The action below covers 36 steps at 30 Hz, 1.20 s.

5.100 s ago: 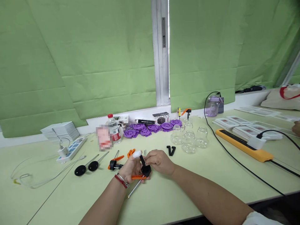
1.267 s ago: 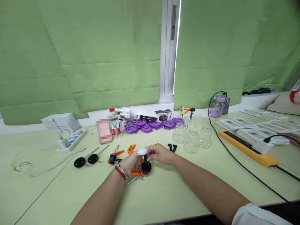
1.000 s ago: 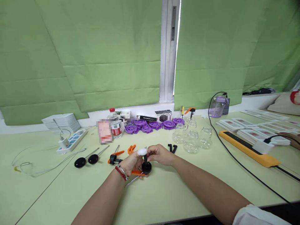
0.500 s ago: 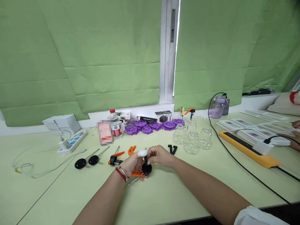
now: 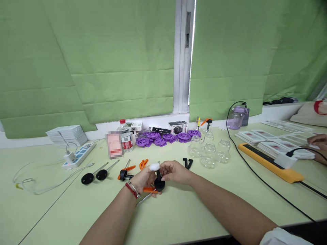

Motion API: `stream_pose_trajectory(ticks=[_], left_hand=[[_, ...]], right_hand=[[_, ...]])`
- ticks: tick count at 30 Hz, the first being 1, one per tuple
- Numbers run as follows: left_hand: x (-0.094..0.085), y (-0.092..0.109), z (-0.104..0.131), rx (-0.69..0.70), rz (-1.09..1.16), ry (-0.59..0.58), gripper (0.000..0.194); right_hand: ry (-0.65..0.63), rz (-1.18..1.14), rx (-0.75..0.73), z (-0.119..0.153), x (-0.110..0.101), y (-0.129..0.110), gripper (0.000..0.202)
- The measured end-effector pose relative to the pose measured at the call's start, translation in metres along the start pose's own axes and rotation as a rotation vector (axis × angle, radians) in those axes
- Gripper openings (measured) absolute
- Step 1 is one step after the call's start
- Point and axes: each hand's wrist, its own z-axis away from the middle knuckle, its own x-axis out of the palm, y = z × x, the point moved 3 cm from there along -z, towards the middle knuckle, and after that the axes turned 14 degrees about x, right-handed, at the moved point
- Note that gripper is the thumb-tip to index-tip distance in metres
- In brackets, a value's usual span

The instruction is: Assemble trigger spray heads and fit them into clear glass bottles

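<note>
My left hand [image 5: 143, 180] is wrapped round a black spray-pump head [image 5: 159, 184] that has an orange lever [image 5: 150, 190] and a metal rod pointing down to the left. A white fingertip cover or wad [image 5: 154, 167] shows at the top of this hand; which of the two I cannot tell. My right hand [image 5: 172, 170] pinches at the upper part of the black stem, its fingertips closed on something small that is mostly hidden. Left of my hands lie another black pump head [image 5: 123, 175] and orange levers [image 5: 143, 164]. Two black parts [image 5: 187, 163] rest beyond my right hand.
Clear glass bottles [image 5: 208, 156] stand behind right, near purple discs [image 5: 158, 141] and a red-capped bottle [image 5: 126, 137]. Two black discs with rods [image 5: 87, 178] lie left. An orange power strip [image 5: 270, 163], cables and white stacks are right, beside another person's hand [image 5: 318, 139].
My hands and the pump head have hardly moved. At the far right, the other person's hand has come further into view.
</note>
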Motion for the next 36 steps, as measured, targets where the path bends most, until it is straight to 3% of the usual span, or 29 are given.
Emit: stream_pose_trajectory(ticks=[8, 17, 36], left_hand=[[0.0, 0.0, -0.001, 0.027, 0.008, -0.006, 0.053], [0.0, 0.001, -0.001, 0.023, -0.019, -0.017, 0.063], [0.003, 0.004, 0.0, 0.01, -0.02, -0.007, 0.059]], right_hand=[[0.052, 0.008, -0.004, -0.003, 0.002, 0.011, 0.026], [0.087, 0.028, -0.005, -0.004, 0.002, 0.013, 0.021], [0.076, 0.007, 0.005, -0.003, 0.003, 0.012, 0.023]])
